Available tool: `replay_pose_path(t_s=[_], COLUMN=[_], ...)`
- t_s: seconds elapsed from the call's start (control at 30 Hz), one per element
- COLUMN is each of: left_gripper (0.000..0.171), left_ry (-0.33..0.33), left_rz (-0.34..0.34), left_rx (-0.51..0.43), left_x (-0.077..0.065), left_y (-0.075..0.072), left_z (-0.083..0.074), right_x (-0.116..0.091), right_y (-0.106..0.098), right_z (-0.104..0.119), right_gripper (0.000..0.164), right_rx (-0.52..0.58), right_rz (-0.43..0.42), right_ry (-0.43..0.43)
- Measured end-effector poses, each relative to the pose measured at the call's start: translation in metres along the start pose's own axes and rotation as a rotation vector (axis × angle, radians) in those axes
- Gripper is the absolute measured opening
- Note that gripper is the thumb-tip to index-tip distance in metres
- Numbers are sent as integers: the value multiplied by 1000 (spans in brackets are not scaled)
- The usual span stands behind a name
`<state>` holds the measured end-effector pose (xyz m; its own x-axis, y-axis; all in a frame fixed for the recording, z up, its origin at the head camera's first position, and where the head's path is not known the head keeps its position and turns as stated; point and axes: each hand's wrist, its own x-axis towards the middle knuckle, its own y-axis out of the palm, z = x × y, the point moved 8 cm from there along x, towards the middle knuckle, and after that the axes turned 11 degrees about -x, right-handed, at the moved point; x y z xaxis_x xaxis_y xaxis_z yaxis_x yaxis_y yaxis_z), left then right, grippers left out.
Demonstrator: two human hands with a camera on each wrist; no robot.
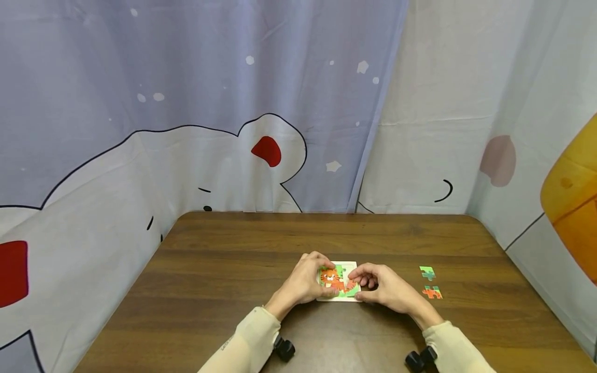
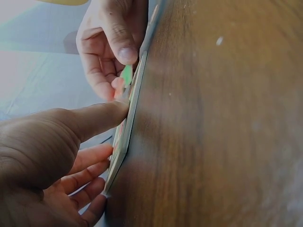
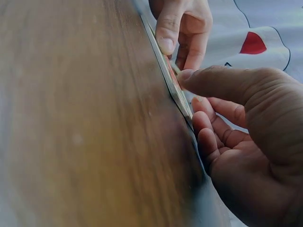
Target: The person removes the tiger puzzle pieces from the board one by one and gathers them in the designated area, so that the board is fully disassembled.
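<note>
A small jigsaw puzzle board with a white rim lies on the table, showing an orange tiger on green. My left hand holds it at the left side, thumb on the near part and fingers toward the far edge. Over the board's right side, my right hand pinches an orange and green puzzle piece between thumb and fingers. In the left wrist view this piece stands tilted up from the board. Part of the picture is hidden under my left fingers; a pale gap shows at the board's upper right.
Two loose puzzle pieces lie right of my right hand: a mostly green one and, nearer, an orange and green one. The brown wooden table ends at a patterned curtain behind and at the sides.
</note>
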<state>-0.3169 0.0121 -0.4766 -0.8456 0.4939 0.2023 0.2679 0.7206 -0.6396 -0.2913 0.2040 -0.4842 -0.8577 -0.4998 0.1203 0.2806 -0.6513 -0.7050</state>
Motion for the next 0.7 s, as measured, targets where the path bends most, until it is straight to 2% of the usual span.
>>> replay_pose_path(t_s=[0.27,0.53,0.7], left_gripper=[56,56,57], left_ry=[36,44,39], left_rz=[5,5,3], left_rx=[-13,1,-1], left_x=[-2,-3,-2], left_y=[0,0,-1], left_z=[-2,-3,-2], right_x=[-5,-14,-21], right_y=[-17,-45,-64], right_z=[3,-1,1], right_gripper=[38,41,39], right_rx=[37,24,13], right_rz=[-60,-134,-172], right_ry=[-21,6,-5])
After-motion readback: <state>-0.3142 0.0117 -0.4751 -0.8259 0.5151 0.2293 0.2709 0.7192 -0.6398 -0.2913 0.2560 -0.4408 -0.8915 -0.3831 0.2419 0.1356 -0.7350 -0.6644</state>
